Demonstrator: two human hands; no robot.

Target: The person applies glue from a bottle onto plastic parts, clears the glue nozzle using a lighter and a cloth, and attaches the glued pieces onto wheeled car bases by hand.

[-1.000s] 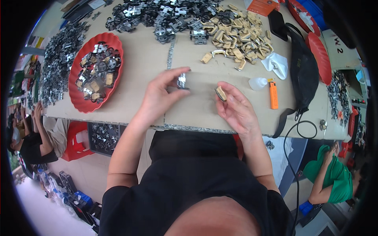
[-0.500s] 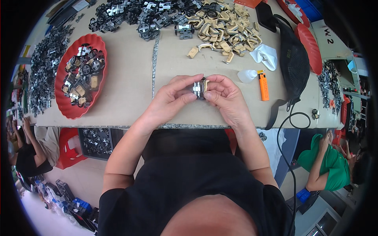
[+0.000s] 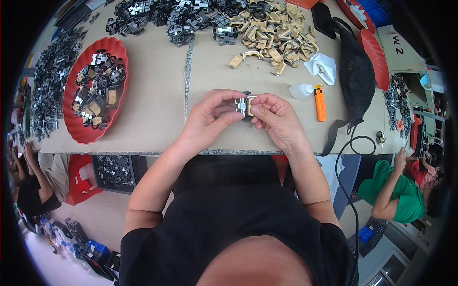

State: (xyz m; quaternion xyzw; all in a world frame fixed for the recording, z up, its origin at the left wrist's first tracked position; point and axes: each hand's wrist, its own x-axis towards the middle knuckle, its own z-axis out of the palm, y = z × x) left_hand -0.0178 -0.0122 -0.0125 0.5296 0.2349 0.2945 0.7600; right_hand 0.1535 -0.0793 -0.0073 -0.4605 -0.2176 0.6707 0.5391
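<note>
Above the near part of the table, my left hand (image 3: 208, 116) pinches the silver and black toy car chassis (image 3: 242, 106) by its left end. My right hand (image 3: 275, 117) has thumb and fingers closed on a tan bent piece (image 3: 250, 106), which sits against the chassis's right side. Fingertips hide part of both, so I cannot tell whether they are joined. Beyond my hands lies a heap of similar tan pieces (image 3: 274, 35), with a heap of black and silver chassis (image 3: 191, 16) to its left. A red scalloped tray (image 3: 125, 62) at the left holds several wheeled parts.
Right of my hands are a small white bottle (image 3: 300, 91), an orange lighter (image 3: 320, 107), a white cloth (image 3: 323, 68) and a black mesh bag (image 3: 356, 71) with a cable (image 3: 339, 176). More small parts (image 3: 52, 81) cover the far left. A person in green (image 3: 396, 190) is at the right.
My right fingers have shifted their hold on the tan piece, and more of the chassis shows between my hands. The view has moved slightly.
</note>
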